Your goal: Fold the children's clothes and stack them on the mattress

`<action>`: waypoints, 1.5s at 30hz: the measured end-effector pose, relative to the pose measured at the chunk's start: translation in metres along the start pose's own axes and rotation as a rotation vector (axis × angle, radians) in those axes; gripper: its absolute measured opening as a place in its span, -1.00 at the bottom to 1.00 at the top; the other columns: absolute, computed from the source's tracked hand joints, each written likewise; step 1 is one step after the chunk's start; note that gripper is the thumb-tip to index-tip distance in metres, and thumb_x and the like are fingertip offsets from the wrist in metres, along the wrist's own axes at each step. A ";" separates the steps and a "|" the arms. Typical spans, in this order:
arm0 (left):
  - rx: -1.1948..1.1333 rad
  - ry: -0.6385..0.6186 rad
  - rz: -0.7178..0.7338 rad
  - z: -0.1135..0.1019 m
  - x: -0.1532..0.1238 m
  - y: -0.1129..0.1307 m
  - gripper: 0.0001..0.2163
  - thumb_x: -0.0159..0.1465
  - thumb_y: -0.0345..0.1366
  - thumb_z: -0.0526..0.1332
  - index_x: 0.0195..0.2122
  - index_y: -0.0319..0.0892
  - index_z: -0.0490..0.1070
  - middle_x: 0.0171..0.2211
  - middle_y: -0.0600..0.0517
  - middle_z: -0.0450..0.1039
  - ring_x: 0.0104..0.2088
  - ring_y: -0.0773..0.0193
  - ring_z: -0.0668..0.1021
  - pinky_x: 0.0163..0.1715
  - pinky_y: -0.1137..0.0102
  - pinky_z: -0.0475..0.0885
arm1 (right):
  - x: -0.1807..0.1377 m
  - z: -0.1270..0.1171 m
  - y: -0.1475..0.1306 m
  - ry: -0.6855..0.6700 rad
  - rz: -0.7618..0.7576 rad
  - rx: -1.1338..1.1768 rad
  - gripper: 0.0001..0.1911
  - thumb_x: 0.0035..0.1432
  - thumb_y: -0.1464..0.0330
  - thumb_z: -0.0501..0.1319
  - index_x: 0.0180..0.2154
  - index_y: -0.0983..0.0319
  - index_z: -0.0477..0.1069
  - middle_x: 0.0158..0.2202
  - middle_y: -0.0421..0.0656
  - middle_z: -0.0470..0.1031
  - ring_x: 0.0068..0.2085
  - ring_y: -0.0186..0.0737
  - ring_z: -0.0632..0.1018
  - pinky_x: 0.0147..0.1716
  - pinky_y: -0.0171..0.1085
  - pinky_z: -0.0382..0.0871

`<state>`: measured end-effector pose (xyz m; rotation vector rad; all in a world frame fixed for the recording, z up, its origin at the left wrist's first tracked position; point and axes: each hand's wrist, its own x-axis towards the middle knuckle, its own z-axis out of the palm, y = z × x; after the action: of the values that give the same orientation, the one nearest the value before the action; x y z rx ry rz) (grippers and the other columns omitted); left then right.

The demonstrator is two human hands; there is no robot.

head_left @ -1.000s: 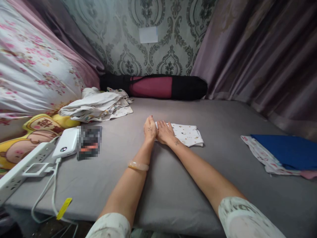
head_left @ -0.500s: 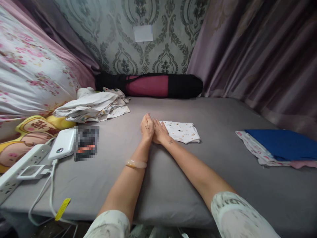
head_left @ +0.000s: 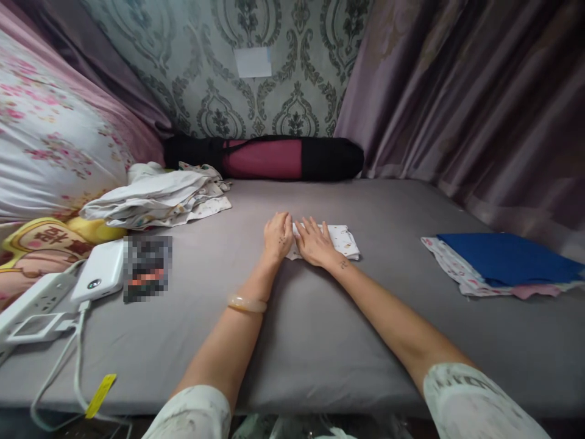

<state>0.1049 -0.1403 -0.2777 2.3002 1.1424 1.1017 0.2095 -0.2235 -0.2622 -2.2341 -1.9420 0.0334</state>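
Observation:
A small folded white cloth with little printed motifs [head_left: 343,239] lies on the grey bed sheet [head_left: 320,329]. My right hand [head_left: 314,242] rests flat on the cloth's left part, fingers spread and open. My left hand [head_left: 278,234] lies beside it at the cloth's left edge, fingers together and stretched out. A pale bangle [head_left: 247,303] circles my left wrist. Both hands hold nothing.
A heap of white clothes [head_left: 158,198] sits at the back left. A black and maroon roll bag [head_left: 265,157] lies along the wall. Blue cloth on printed fabric [head_left: 498,262] lies right. A power bank [head_left: 98,279], power strip [head_left: 31,302] and cables sit left.
The cloth looks narrower than a second ago, folded smaller. My right hand has moved further onto it with its fingers spread, and my left hand has turned palm down.

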 end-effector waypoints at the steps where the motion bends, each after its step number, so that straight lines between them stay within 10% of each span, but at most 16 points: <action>1: 0.046 -0.030 0.031 0.002 -0.002 0.002 -0.68 0.41 -0.29 -0.06 0.05 -0.24 0.39 0.09 -0.15 0.46 0.21 0.10 0.38 0.21 0.13 0.21 | -0.002 0.002 0.003 -0.016 -0.001 -0.004 -0.41 0.40 0.20 -0.23 0.35 0.27 0.02 0.39 -0.01 -0.03 0.38 0.04 -0.03 0.29 0.14 -0.26; 12: 0.365 -0.212 0.308 -0.010 -0.015 0.026 -0.65 0.37 -0.37 -0.04 0.14 -0.25 0.32 0.18 -0.16 0.36 0.27 0.08 0.29 0.27 0.14 0.09 | -0.005 -0.006 0.012 -0.090 0.031 0.066 -0.41 0.39 0.27 -0.26 0.35 0.33 0.00 0.39 0.01 -0.02 0.38 -0.04 0.01 0.30 0.07 -0.18; 33: 0.464 -0.576 0.110 0.004 -0.012 0.013 -0.46 0.41 -0.05 -0.12 0.33 -0.22 0.08 0.34 -0.21 0.07 0.35 -0.05 0.10 0.29 0.00 -0.06 | -0.019 -0.009 0.056 -0.128 0.162 0.123 -0.42 0.38 0.17 -0.17 0.34 0.20 0.05 0.39 0.00 -0.01 0.38 0.05 -0.01 0.29 0.12 -0.27; 45: 0.238 -0.387 -0.331 -0.049 0.022 -0.015 -0.67 0.12 -0.03 0.26 -0.31 -0.25 0.47 -0.43 -0.16 0.53 -0.23 -0.07 0.56 -0.29 0.27 0.37 | -0.041 -0.055 0.097 -0.120 0.644 0.214 -0.53 0.29 0.17 0.03 0.04 0.32 0.46 0.05 0.16 0.49 0.07 0.04 0.50 -0.05 -0.18 0.37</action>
<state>0.0679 -0.1151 -0.2447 2.2440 1.4783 0.3966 0.3060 -0.2835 -0.2273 -2.6371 -1.1140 0.4435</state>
